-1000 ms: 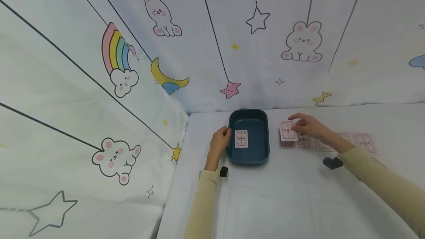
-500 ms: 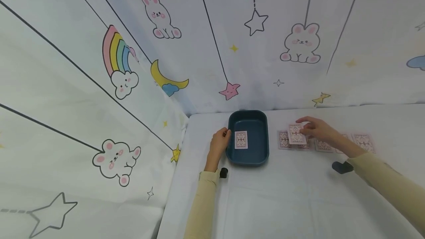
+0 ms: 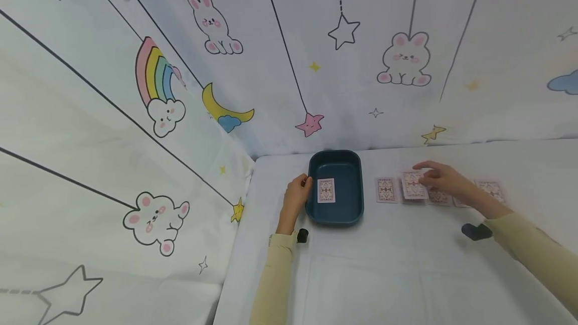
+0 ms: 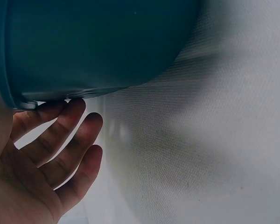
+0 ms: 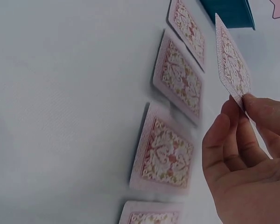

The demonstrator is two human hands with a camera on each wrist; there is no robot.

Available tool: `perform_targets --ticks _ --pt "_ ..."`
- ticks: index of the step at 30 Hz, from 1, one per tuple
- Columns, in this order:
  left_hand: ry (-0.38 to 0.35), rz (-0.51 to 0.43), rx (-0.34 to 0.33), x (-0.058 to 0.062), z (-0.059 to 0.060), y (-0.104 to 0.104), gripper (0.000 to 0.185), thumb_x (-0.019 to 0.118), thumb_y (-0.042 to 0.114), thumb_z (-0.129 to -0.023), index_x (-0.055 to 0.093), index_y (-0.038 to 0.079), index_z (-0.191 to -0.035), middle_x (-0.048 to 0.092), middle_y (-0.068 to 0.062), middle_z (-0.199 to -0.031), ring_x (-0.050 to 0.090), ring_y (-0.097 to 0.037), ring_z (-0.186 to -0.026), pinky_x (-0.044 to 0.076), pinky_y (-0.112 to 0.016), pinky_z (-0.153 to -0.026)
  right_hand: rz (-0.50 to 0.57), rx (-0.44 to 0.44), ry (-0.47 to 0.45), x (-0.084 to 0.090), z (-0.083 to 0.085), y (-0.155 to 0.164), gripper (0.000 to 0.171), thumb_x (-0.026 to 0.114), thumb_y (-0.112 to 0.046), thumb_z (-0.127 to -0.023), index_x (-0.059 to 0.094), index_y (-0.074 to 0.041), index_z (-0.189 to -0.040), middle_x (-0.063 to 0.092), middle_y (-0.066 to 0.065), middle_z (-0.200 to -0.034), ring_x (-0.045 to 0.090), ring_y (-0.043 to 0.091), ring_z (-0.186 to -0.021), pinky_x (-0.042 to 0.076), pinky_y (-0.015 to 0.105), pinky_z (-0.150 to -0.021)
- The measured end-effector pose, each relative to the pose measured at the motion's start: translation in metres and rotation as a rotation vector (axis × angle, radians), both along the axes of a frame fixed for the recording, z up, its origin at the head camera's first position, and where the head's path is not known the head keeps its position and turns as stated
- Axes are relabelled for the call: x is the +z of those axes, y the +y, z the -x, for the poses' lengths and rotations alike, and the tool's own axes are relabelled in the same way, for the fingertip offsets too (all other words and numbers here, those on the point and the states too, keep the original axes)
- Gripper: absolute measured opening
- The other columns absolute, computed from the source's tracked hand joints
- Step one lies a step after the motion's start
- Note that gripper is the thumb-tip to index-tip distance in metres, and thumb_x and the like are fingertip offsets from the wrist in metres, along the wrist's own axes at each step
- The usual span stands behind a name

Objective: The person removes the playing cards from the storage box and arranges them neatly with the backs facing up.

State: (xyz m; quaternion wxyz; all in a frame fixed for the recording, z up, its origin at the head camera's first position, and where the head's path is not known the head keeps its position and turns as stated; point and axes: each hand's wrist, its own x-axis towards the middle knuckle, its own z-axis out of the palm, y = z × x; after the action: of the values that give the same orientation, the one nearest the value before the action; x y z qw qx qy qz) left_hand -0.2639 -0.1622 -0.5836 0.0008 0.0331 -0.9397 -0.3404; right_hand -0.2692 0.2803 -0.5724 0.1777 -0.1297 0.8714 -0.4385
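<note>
My right hand point(image 3: 444, 180) pinches a playing card point(image 5: 231, 63) by its edge, between thumb and fingers. The held card shows a red-and-white patterned back, raised over the row. In the head view it overlaps the second card from the left. On its left lies the leftmost table card point(image 3: 387, 190), face down. At the left side of a dark teal tray point(image 3: 339, 217), my left hand point(image 3: 297, 195) holds the rim. The left wrist view shows fingertips against the tray's outer wall; the thumb is mostly hidden there. A single face-down card point(image 3: 326, 190) lies inside the tray.
Several more face-down cards continue the row to the right, partly under my right hand and forearm, including the rightmost card point(image 3: 489, 190). A white cloth covers the table point(image 3: 361, 275). Behind it hangs a patterned fabric backdrop point(image 3: 280, 79).
My right hand has moved rightward with the pinched card, from over the leftmost card to over the second. The leftmost card is now uncovered. My left hand stays at the tray rim.
</note>
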Motion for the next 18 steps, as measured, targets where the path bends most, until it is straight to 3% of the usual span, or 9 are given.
perform_targets --ticks 13,15,18 --pt "-0.010 -0.002 0.006 0.001 0.000 -0.001 0.027 0.050 0.036 -0.104 0.061 0.014 -0.094 0.059 -0.003 -0.081 0.051 -0.016 -0.066 0.037 -0.028 -0.056 0.018 -0.035 -0.025 -0.009 -0.004 0.033 0.055 0.057 -0.032 -0.103 0.039 -0.007 -0.149 0.059 0.026 -0.127 0.060 0.000 -0.097 0.055 0.027 -0.080" --pt "-0.009 -0.007 0.002 0.000 0.000 -0.001 0.027 0.050 0.035 -0.104 0.061 0.014 -0.093 0.058 -0.003 -0.080 0.051 -0.016 -0.066 0.037 -0.028 -0.056 -0.005 -0.046 -0.026 -0.009 -0.005 0.037 0.056 0.057 -0.034 -0.103 0.039 -0.008 -0.149 0.059 0.025 -0.129 0.061 0.005 -0.102 0.055 0.027 -0.081" --pt "-0.008 -0.011 0.001 0.000 0.000 -0.001 0.027 0.050 0.035 -0.104 0.061 0.014 -0.092 0.058 -0.003 -0.078 0.050 -0.016 -0.065 0.036 -0.028 -0.055 -0.029 -0.061 -0.038 -0.008 -0.007 0.041 0.057 0.056 -0.036 -0.103 0.038 -0.009 -0.150 0.057 0.027 -0.132 0.062 0.026 -0.114 0.055 0.031 -0.084"
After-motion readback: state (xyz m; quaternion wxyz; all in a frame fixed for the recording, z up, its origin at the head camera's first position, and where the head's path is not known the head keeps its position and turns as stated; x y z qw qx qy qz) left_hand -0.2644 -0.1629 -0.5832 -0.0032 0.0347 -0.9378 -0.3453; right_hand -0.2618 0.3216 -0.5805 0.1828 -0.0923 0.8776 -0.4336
